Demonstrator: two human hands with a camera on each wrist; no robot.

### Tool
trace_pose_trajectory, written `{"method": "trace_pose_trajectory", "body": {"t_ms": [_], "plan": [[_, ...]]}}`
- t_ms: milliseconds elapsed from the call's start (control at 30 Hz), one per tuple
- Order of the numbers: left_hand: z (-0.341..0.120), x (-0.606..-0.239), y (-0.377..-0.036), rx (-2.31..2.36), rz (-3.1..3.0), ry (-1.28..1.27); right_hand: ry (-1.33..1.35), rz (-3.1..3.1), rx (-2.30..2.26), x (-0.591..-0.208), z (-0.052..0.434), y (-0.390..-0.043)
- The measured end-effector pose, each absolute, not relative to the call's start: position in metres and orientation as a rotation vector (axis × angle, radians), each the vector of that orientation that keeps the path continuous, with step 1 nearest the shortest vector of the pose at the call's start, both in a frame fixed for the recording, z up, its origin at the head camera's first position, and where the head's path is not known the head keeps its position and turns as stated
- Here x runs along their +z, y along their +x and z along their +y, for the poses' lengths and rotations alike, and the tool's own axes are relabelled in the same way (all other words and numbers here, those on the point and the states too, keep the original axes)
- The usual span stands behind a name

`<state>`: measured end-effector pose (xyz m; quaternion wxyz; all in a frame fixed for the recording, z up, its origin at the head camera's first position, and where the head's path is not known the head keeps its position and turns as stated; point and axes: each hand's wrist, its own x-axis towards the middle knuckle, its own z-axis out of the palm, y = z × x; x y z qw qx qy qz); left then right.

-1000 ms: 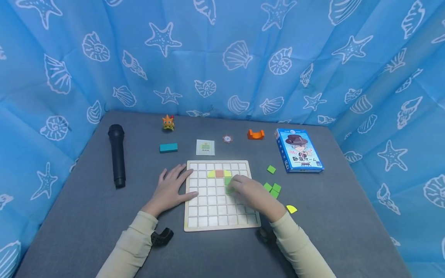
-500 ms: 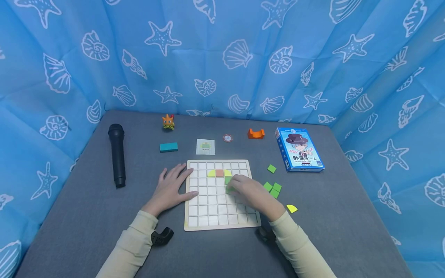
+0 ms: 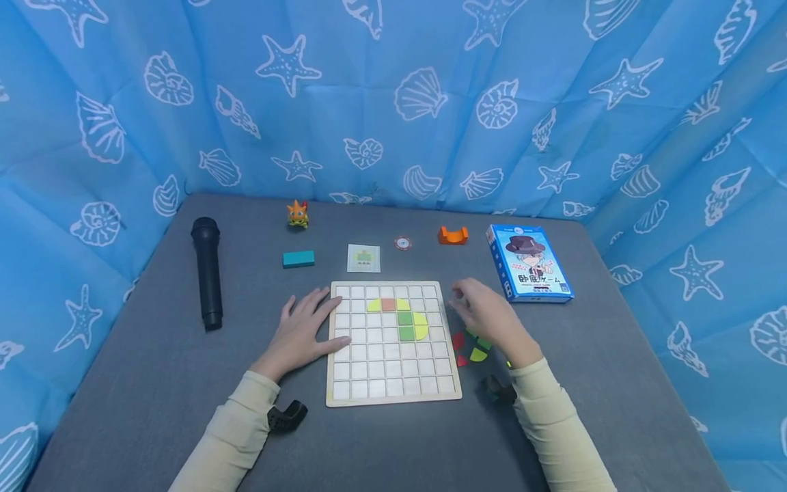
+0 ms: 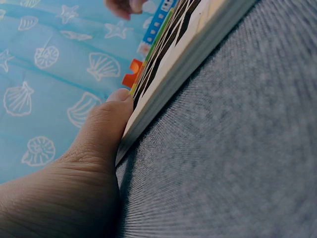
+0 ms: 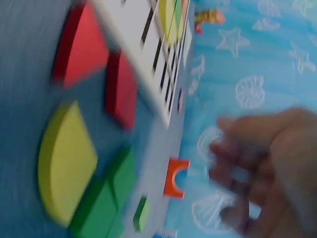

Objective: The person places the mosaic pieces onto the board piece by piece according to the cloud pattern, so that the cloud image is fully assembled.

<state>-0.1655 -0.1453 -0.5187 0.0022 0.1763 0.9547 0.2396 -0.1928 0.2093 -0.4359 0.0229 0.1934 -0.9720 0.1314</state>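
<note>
Left hand steadying grid board, right hand over loose tiles

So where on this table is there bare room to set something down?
Bare grey table lies between the microphone and the left hand, along the near edge below the grid board, and right of the blue box. It is crowded by the loose pieces under the right hand, beside the board.
</note>
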Motion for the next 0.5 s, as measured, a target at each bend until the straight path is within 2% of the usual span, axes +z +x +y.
{"method": "trace_pose_trajectory", "body": {"t_ms": [200,500], "plan": [[-0.145,-0.518,-0.165,0.758,2.991,0.557,0.170,-3.052,0.437,-0.444,0.238,-0.195],[-0.145,-0.519,-0.165,0.766,2.991,0.556,0.092,-3.179,0.465,-0.454,0.251,-0.201]]}}
